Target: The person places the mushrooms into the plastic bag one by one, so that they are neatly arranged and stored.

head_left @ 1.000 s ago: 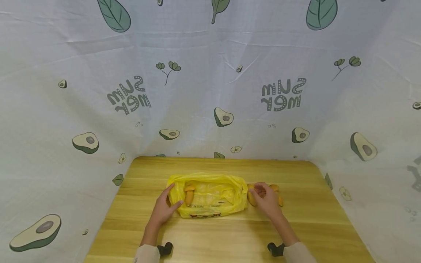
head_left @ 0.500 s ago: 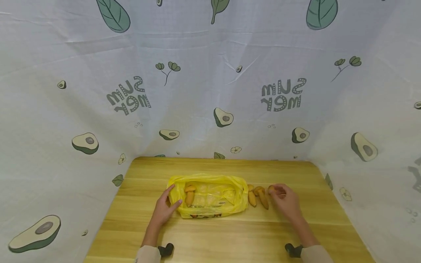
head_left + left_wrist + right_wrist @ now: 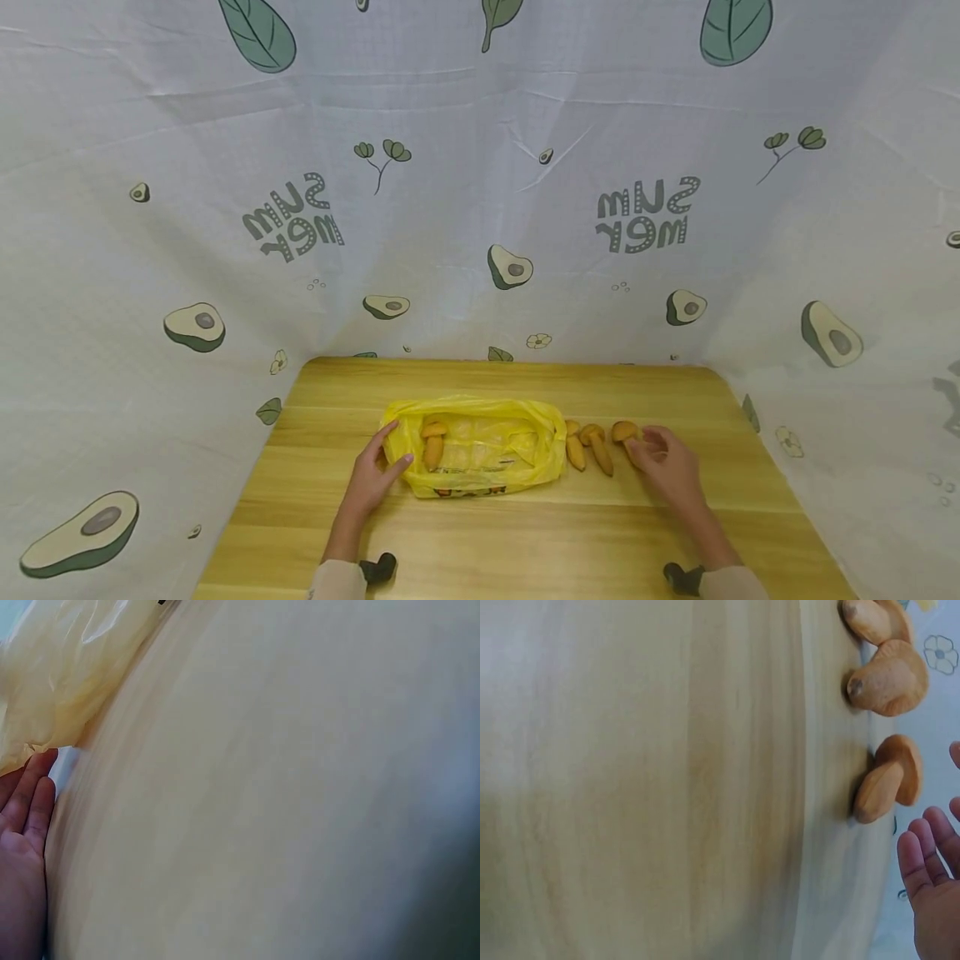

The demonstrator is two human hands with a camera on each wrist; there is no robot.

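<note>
A yellow plastic bag (image 3: 480, 490) lies on the table with its mouth spread open, and a brown-orange mushroom (image 3: 433, 446) rests inside at its left end. My left hand (image 3: 369, 479) rests at the bag's left end, fingers along the side and thumb over the front rim. The left wrist view shows its fingers fairly straight against the plastic. Right of the bag, mushrooms lie in a row: one by the bag (image 3: 575, 452), a middle one (image 3: 597, 450) and a rightmost one (image 3: 624, 432). My right hand (image 3: 673, 471) is beside the rightmost mushroom, fingers loose and holding nothing.
The wooden table (image 3: 510, 546) has a straight back edge and rounded far corners. A white curtain (image 3: 450, 200) printed with avocados and leaves hangs behind it and along both sides. Dark wrist-camera mounts (image 3: 378, 569) sit by both sleeves.
My right hand has moved rightward along the row of mushrooms and come off the rightmost one, uncovering it. The left hand and the bag have stayed in place.
</note>
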